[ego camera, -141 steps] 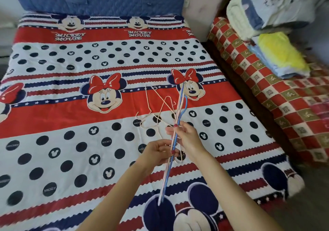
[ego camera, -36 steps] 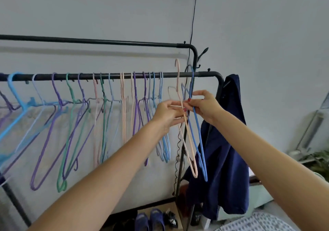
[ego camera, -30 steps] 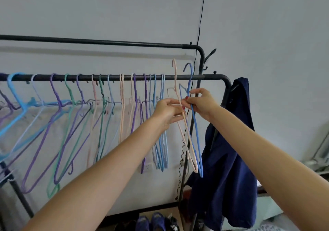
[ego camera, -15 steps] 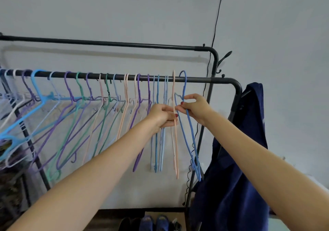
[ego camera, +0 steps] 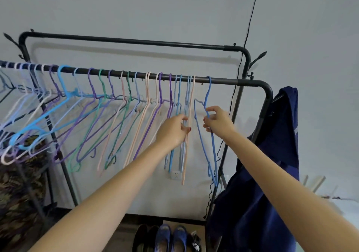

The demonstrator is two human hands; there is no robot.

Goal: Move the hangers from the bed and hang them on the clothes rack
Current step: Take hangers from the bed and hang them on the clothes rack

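Observation:
A black clothes rack's front rail [ego camera: 223, 81] carries several coloured hangers along its length. A pink hanger [ego camera: 191, 98] hangs hooked on the rail near its right end, and my left hand [ego camera: 172, 133] pinches its lower wire. Just right of it a blue hanger [ego camera: 207, 91] is hooked on the rail, apart from the others. My right hand [ego camera: 219, 121] grips it just under the neck. Both arms reach up from the bottom of the view.
A dark blue garment [ego camera: 272, 154] hangs off the rack's right end post. A higher rear rail [ego camera: 136, 41] runs behind. Shoes [ego camera: 169, 238] sit on the floor below, a wall socket [ego camera: 175, 175] shows behind the hangers, and patterned cloth [ego camera: 15, 183] lies at the left.
The pink and blue hangers, held together below the rail before, now hook over it. My hands have drawn apart, spreading the two hangers. The view has panned left.

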